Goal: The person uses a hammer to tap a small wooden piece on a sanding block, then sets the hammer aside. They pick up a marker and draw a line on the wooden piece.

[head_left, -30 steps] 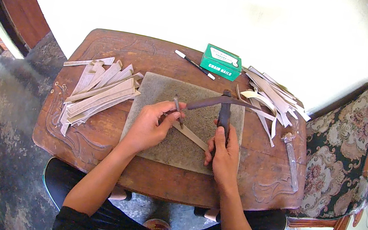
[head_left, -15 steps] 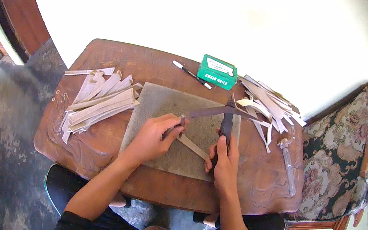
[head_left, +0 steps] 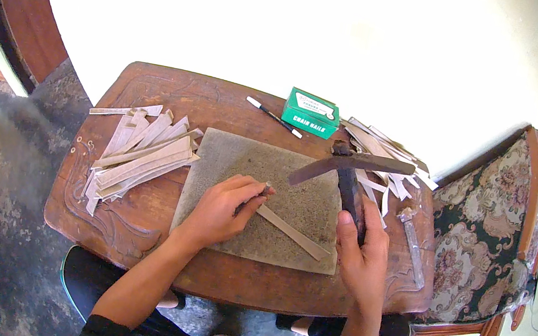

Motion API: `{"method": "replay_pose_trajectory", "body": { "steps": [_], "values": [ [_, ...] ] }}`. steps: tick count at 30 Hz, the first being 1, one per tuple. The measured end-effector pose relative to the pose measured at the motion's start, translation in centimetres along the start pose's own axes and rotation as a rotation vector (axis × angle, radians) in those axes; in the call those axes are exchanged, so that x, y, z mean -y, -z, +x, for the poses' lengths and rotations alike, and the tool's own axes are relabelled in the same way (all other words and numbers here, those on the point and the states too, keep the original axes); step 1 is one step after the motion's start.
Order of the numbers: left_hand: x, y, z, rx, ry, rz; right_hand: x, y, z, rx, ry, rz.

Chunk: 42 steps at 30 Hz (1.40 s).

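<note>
My left hand (head_left: pixel 224 209) is closed around a short metal punch (head_left: pixel 266 188); only its top shows above the fingers, so its lower end is hidden. Under that hand, a narrow greyish-beige strip (head_left: pixel 293 233) lies slantwise on a square grey slab (head_left: pixel 270 161). In my right hand (head_left: pixel 364 248) is a hammer (head_left: pixel 353 183), gripped by its dark handle. The long, slightly curved hammer head is raised over the slab's right side, apart from the punch.
Piles of similar strips lie at the table's left (head_left: pixel 148 157) and far right (head_left: pixel 387 149). At the back are a green box (head_left: pixel 311 112) and a marker pen (head_left: pixel 274 117). A worn tool-like bar (head_left: pixel 413 247) rests at right, near a floral chair (head_left: pixel 488 228).
My right hand has moved right with the hammer, away from the strip's near end. The hammer head has turned and shifted right. My left hand stays around the punch.
</note>
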State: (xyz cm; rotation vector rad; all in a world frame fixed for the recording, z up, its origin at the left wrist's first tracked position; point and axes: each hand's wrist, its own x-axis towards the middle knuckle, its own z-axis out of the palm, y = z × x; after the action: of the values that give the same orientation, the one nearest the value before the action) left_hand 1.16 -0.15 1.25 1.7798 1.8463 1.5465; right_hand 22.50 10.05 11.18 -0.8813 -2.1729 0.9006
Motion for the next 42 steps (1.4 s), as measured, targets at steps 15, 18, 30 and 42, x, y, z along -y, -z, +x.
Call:
{"method": "replay_pose_trajectory", "body": {
  "steps": [15, 18, 30, 42],
  "values": [
    [0.0, 0.0, 0.1, 0.017, 0.009, 0.006, 3.7, 0.8, 0.2, 0.109, 0.047, -0.108],
    [0.2, 0.0, 0.0, 0.021, 0.009, 0.022, 2.8, 0.6, 0.5, 0.189, 0.100, -0.176],
    [-0.1, 0.0, 0.2, -0.005, 0.002, -0.015, 4.1, 0.0, 0.7, 0.085, 0.120, -0.059],
    [0.1, 0.0, 0.2, 0.006, -0.012, -0.003, 2.9, -0.5, 0.6, 0.201, 0.082, -0.203]
  ]
}}
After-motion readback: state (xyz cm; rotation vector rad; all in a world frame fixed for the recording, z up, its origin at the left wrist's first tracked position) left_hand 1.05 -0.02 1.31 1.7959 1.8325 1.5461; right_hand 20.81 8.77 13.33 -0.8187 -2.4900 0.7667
